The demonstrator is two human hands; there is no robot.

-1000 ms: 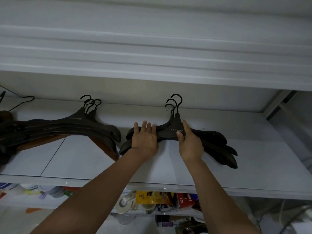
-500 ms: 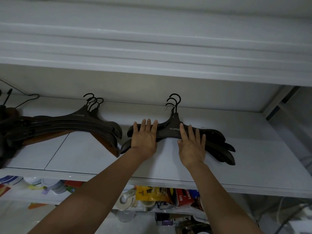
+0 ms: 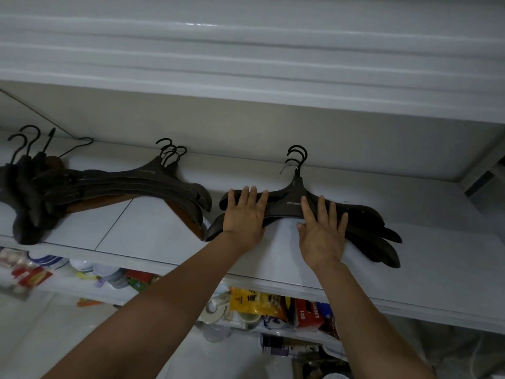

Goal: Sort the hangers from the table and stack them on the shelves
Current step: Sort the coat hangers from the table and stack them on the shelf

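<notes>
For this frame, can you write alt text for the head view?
Both hands, left and right, lie flat and open on a stack of dark hangers on a white shelf. Two more hanger piles lie to the left; a cluttered lower shelf shows below.

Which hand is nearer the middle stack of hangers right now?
Left. The left hand lies flat on the right stack's left end, just right of the middle stack. The right hand lies flat past that stack's neck, farther right.
</notes>
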